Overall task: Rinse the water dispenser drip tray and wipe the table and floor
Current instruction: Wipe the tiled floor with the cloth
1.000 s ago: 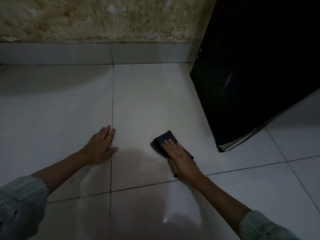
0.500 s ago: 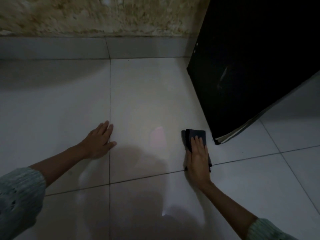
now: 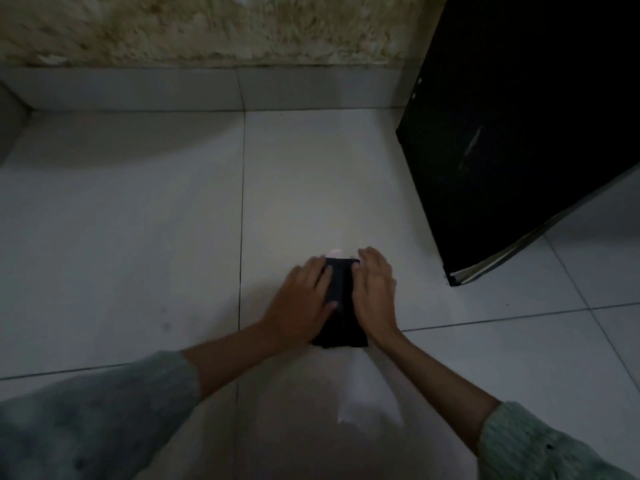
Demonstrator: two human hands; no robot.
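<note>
A dark folded cloth [image 3: 341, 303] lies flat on the white tiled floor [image 3: 138, 237] in the middle of the view. My left hand [image 3: 299, 303] rests on its left edge with the fingers spread over the fabric. My right hand [image 3: 375, 289] presses on its right edge, fingers pointing away from me. Both hands cover the cloth's sides; a strip of it shows between them and below my wrists. The drip tray is not in sight.
A tall black cabinet-like body [image 3: 519, 133] stands at the right, its lower corner [image 3: 453, 280] close to my right hand. A tiled skirting [image 3: 138, 88] and a rough stained wall [image 3: 207, 29] close off the far side. The room is dim.
My left hand has lifted off the floor at the left and moved right onto the cloth. My right hand and the cloth have shifted left, away from the black cabinet corner.
</note>
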